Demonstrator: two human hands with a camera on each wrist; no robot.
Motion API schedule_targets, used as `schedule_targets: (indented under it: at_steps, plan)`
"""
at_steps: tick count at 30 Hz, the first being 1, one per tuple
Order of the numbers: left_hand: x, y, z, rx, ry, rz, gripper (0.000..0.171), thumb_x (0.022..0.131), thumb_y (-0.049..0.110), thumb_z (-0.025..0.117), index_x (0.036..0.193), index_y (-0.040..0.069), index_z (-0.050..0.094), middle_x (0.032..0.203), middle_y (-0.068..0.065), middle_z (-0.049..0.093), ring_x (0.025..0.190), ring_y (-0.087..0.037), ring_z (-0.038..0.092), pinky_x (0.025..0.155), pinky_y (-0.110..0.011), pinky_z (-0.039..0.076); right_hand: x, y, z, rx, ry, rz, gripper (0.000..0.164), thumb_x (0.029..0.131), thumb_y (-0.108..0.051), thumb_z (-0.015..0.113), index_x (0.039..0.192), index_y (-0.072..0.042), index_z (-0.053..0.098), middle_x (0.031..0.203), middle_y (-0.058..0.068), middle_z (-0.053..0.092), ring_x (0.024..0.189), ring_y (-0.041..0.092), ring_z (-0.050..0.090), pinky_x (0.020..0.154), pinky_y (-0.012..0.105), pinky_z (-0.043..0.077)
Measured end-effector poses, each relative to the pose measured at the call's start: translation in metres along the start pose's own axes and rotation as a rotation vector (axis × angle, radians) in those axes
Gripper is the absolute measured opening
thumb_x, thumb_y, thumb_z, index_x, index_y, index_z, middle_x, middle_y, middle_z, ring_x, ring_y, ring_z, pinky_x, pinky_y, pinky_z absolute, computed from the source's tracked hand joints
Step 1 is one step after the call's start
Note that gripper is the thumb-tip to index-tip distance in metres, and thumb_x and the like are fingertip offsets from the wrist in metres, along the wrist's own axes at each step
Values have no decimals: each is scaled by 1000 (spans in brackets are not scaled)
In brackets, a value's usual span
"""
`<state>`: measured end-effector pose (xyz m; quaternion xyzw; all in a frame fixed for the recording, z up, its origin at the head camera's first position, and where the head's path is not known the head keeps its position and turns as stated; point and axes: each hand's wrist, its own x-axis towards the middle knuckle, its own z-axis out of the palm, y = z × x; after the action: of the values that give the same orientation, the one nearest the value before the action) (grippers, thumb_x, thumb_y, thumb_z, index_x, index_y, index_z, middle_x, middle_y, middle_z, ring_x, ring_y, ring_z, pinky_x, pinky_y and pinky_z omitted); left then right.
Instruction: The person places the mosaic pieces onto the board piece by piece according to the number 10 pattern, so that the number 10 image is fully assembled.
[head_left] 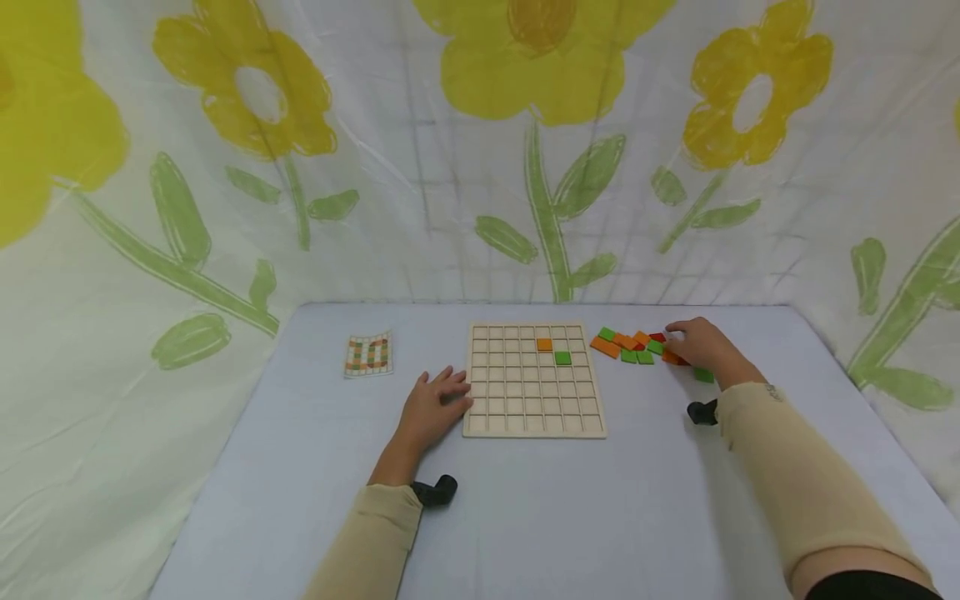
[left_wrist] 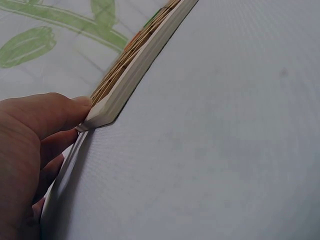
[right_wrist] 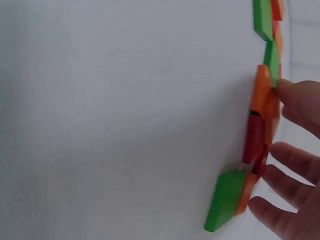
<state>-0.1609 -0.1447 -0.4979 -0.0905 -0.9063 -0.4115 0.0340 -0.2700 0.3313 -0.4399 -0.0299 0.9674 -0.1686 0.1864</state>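
Note:
A square wooden grid board point(head_left: 534, 423) lies on the table with an orange tile point(head_left: 544, 344) and a green tile point(head_left: 562, 358) in its cells. My left hand point(head_left: 433, 410) rests against the board's left edge; in the left wrist view the thumb point(left_wrist: 65, 112) touches a corner of the board point(left_wrist: 112, 107). On the right, my right hand point(head_left: 705, 350) is over the end of a loose cluster of orange, green and red tiles point(head_left: 645, 357). Seen from the right wrist, its fingers point(right_wrist: 287, 185) are spread beside the tiles and the thumb touches around an orange tile point(right_wrist: 261, 92). No tile shows clearly gripped.
A small patterned card point(head_left: 368, 355) with a coloured grid lies left of the board. The white table point(head_left: 562, 517) ends at a hanging cloth point(head_left: 420, 208) printed with yellow flowers. Dark wrist-worn cameras point(head_left: 437, 492) sit on both wrists.

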Motion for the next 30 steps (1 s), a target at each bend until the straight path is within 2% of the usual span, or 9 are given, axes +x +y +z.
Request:
schedule_targets:
  at_steps: [6, 10, 14, 21, 25, 30]
  plan:
    - [-1, 1, 2, 9, 2, -10, 29, 87, 25, 75, 112, 11, 75, 135, 0, 62, 139, -21, 46, 126, -47, 14, 4, -3, 5, -67, -6, 23, 51, 101, -22, 44, 147, 1, 40, 149, 37, 24, 136, 58, 22, 112, 72, 24]
    - [-1, 1, 3, 13, 6, -7, 29, 87, 25, 75, 112, 10, 75, 135, -1, 63, 139, -22, 46, 125, -48, 15, 5, -10, 4, -120, -8, -1, 46, 99, -13, 42, 142, 2, 46, 147, 36, 32, 133, 58, 30, 111, 71, 28]
    - [-1, 0, 3, 23, 1, -10, 29, 87, 25, 75, 113, 11, 75, 135, -1, 63, 139, -21, 46, 125, -47, 15, 5, -14, 5, -86, 4, 12, 42, 98, -11, 44, 137, 1, 52, 141, 35, 41, 121, 50, 43, 107, 68, 37]
    - [-1, 2, 2, 23, 0, -14, 29, 88, 25, 74, 113, 11, 75, 135, 0, 63, 139, -20, 46, 125, -47, 14, 7, -13, 5, -35, 20, 15, 37, 96, -14, 51, 129, 2, 58, 133, 33, 48, 104, 41, 47, 98, 62, 46]
    - [0, 3, 1, 30, -3, -15, 29, 88, 25, 74, 113, 11, 75, 135, 0, 62, 139, -20, 46, 126, -46, 14, 7, -14, 4, 11, 46, 7, 30, 96, -20, 57, 118, 0, 62, 123, 27, 55, 97, 37, 50, 85, 51, 51]
    - [0, 2, 0, 33, -4, -12, 29, 88, 25, 75, 113, 10, 75, 135, 0, 62, 139, -20, 46, 126, -47, 14, 7, -19, 1, 98, 92, 0, 25, 96, -26, 59, 110, -6, 63, 117, 21, 58, 93, 32, 52, 74, 38, 49]
